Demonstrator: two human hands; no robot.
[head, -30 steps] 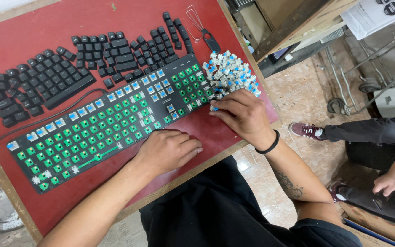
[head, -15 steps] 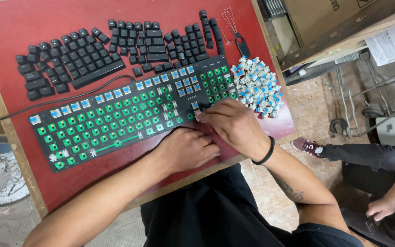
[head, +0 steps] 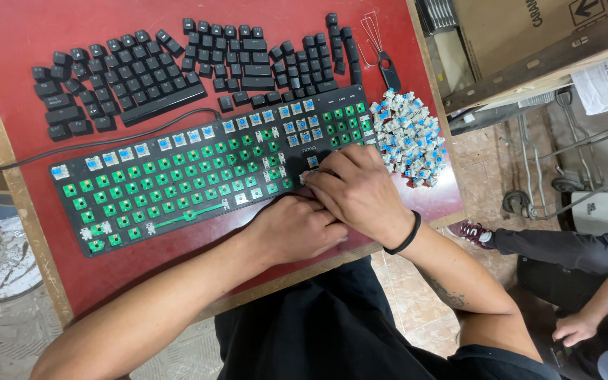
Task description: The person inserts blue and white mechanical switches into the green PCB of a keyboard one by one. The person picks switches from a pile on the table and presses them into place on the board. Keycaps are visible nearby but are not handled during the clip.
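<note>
Both hands have closed together over the keyboard (head: 177, 183): right hand (head: 357, 190) seemingly pinching a switch, left hand (head: 297, 229) curled, holding nothing visible.

Bare red tabletop (head: 177, 274) is lying open in front of the stripped black keyboard with green sockets (head: 177, 183), while rows of loose black keycaps (head: 177, 63) are crowding the far side and a heap of blue-and-white switches (head: 409, 137) is blocking the right end.
</note>
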